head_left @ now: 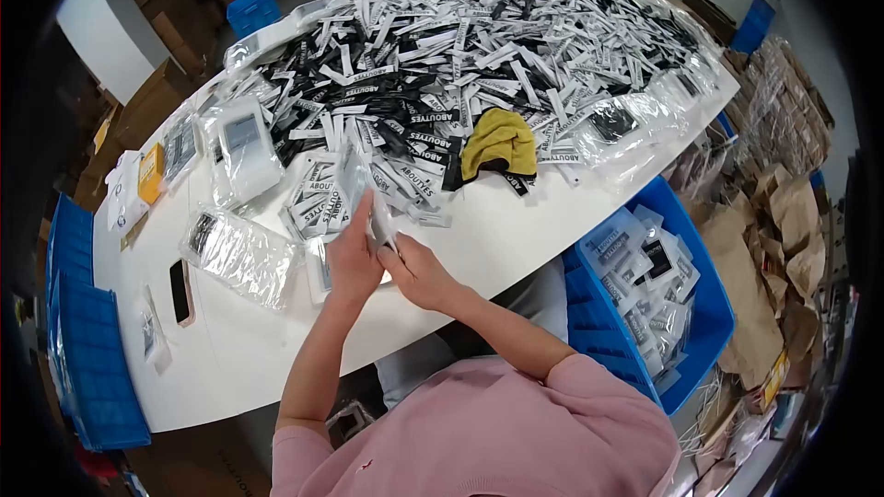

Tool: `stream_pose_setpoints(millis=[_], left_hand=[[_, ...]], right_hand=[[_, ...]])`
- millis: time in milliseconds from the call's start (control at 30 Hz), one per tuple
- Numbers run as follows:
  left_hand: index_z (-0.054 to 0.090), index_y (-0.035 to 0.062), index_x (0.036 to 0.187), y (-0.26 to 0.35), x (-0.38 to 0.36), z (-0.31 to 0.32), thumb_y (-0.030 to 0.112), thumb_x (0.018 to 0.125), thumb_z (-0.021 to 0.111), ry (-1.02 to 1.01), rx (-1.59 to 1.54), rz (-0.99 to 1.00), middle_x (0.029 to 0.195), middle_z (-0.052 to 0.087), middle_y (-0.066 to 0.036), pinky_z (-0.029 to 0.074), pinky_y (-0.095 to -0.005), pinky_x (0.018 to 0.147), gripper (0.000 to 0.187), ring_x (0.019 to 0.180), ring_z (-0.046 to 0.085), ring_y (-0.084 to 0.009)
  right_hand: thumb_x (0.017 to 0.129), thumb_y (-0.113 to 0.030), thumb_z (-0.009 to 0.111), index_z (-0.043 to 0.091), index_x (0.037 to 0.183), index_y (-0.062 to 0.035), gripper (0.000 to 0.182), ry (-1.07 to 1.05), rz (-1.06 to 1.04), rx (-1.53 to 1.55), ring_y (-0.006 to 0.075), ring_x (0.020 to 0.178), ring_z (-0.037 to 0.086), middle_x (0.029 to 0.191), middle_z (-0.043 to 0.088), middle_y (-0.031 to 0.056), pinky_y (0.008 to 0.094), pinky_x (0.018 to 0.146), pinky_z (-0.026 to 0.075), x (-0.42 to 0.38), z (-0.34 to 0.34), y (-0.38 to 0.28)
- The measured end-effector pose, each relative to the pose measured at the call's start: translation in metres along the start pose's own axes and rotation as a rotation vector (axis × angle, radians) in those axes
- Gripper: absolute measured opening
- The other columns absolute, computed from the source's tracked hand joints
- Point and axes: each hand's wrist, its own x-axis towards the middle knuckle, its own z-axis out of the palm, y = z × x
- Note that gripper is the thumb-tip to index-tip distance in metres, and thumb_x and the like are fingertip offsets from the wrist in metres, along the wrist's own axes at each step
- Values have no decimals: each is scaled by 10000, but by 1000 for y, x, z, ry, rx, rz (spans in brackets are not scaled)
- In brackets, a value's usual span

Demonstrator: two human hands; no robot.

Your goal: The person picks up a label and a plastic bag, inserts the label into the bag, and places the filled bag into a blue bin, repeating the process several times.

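Just in front of my body, my left hand [354, 260] is closed around the lower part of a clear plastic bag [354, 170]. My right hand [421, 274] pinches the bag's near edge, close beside the left. Any contents of the bag are hard to make out. Beyond it spreads a large heap of black and white printed labels [516, 46], many reading ABOUTYES. A small white-framed packet [317, 262] lies partly under my left hand. To the left rests a plastic-wrapped stack [241, 253].
A yellow cloth [500, 143] lies against the heap. On the left are a phone [181, 293], a yellow box [150, 174] and wrapped packs [247, 152]. A blue crate [704, 327] of bagged labels stands right; blue bins [97, 359] line the left edge.
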Motion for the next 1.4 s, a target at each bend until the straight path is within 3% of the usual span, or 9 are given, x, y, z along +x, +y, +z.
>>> stream_pose_setpoints(millis=[67,133,233,300,467,667,800,1000,1400], left_hand=[[468,95,1297,0,-8,17,-76,640,603,13,71,496,588,511,-84,401,-264,478,692,489,472,-122],[451,96,1304,4,-13,17,-67,607,595,-33,130,479,666,581,-98,450,-340,492,731,512,545,-249],[420,108,1327,18,-5,-4,-52,617,580,-222,13,-219,798,616,-137,481,-351,576,745,657,598,-285],[411,104,1330,7,-11,10,-40,640,567,-97,69,311,814,615,-147,487,-373,590,722,649,598,-295],[228,109,1410,48,0,-17,25,693,590,-646,-3,-48,841,566,-113,471,-382,637,808,732,579,-284],[339,67,1356,23,45,-46,33,664,621,-369,362,666,853,583,-102,452,-389,718,749,849,560,-280],[650,27,906,14,53,-54,50,689,642,-654,128,150,642,577,-116,445,-333,588,219,588,548,-248],[584,-42,690,6,39,-43,84,782,625,-714,-145,-213,553,489,-11,335,-242,469,162,540,395,-51],[652,1,762,-6,24,-39,59,748,641,-299,-83,70,654,594,-65,414,-298,516,60,590,548,-162]], right_hand=[[855,-218,506,515,925,32,259,71,116,183,292,656,570,751,585,167,360,599,454,4,-8,14],[813,-190,553,535,830,42,233,120,118,270,247,654,589,721,604,149,343,589,460,6,-15,6],[786,-159,589,568,803,34,196,-48,337,80,182,614,582,670,608,96,322,566,464,0,-23,-3],[775,-169,616,594,778,28,198,-38,451,426,133,579,560,637,603,43,307,541,457,1,-30,2],[778,-70,578,634,861,1,123,16,212,174,152,602,577,659,618,52,302,575,465,5,-37,10],[793,-59,570,631,958,-19,181,-170,159,111,143,643,563,743,627,74,282,598,452,7,-38,15],[831,-117,576,635,919,-8,152,-194,331,334,92,599,502,673,582,46,256,559,422,9,-45,9],[840,-168,585,629,787,3,185,-141,173,76,73,564,463,594,539,21,252,526,395,4,-43,-10],[787,-126,611,576,743,5,143,-203,-100,-244,269,599,544,673,569,127,367,551,421,1,-49,-4]])
